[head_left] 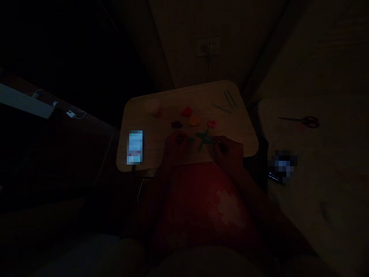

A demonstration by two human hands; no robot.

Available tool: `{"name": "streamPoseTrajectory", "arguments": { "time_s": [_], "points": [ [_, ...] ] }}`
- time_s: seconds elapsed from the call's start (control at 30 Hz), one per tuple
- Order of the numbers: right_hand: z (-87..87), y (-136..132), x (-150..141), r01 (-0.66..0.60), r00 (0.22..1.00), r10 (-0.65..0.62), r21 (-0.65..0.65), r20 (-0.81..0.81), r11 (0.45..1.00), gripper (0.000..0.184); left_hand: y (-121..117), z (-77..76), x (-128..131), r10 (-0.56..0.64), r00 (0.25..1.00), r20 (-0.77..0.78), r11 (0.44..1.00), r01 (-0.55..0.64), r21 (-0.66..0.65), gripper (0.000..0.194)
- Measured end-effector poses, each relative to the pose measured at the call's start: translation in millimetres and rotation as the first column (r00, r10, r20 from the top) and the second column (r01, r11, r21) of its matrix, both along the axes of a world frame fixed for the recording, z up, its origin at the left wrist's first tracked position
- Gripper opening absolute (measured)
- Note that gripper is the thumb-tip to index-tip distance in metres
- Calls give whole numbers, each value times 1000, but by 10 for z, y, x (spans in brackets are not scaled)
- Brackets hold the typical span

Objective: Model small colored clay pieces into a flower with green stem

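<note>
The scene is very dark. Over the front of a small wooden table (pixel 161 154), my left hand (pixel 175 143) has its fingers drawn together in a pinch. A small green piece (pixel 190 139) shows at its fingertips. Just right of that lies a green, cross-shaped piece (pixel 204 138) with several arms, soft-looking like modelling clay. My right hand (pixel 227 149) is closed at its right end, thumb and fingers pinched; what is between them is too dark to make out. Beyond the hands are a dark purple lump (pixel 177 124), a red piece (pixel 186 111), an orange piece (pixel 195 120) and a pinkish-red ring-like piece (pixel 212 123).
A lit phone (pixel 135 147) lies at the table's left, with a pale round container (pixel 152 106) behind it. Several thin green sticks (pixel 230 99) lie at the back right. Scissors (pixel 309 121) and a blurred dark object (pixel 284 166) rest on the surface to the right.
</note>
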State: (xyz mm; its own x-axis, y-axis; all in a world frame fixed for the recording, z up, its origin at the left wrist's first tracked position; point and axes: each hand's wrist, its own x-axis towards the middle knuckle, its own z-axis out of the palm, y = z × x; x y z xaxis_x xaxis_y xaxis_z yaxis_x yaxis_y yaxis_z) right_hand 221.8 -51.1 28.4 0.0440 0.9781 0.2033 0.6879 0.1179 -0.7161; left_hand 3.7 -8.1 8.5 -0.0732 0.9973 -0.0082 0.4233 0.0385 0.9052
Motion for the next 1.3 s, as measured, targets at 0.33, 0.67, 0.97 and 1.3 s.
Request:
{"name": "streamPoseTrajectory", "arguments": {
  "time_s": [0.33,0.67,0.97,1.3],
  "points": [
    [7,-42,-22,-47,995,50,-40,84,998,37,-177,118,-29,-17,834,-552,989,94,111,13],
    [155,-59,-269,-157,895,247,-254,372,954,39,-197,29,-109,-173,853,-492,947,282,156,26],
    [162,12,-347,-197,849,313,-295,426,935,40,-311,-15,-252,-150,809,-569,837,410,362,19],
    [162,46,-359,-205,838,326,-303,437,931,40,-439,-157,-353,-239,757,-608,779,524,345,30]
  ]
}}
